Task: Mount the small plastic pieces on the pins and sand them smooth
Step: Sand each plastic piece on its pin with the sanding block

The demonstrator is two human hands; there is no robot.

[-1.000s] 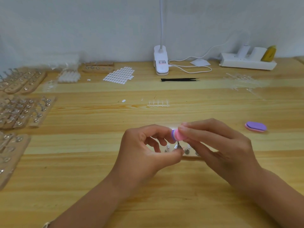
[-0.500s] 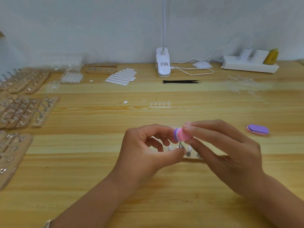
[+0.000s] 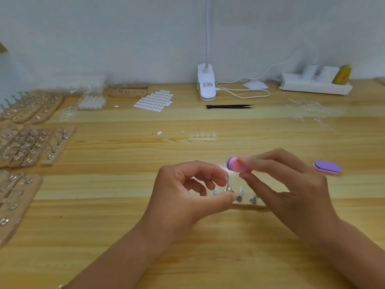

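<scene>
The left hand (image 3: 187,192) pinches a pin (image 3: 228,187) between forefinger and thumb, with the clear plastic piece (image 3: 226,177) at the forefinger tip. The right hand (image 3: 287,184) pinches a pink sanding block (image 3: 236,166) just above that grip. A hard stroke could knock the piece off its pin or scrape the fingertip.

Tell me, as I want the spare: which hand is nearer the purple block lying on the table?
Right. The right hand is just left of the purple block; the left hand is farther left.
</scene>
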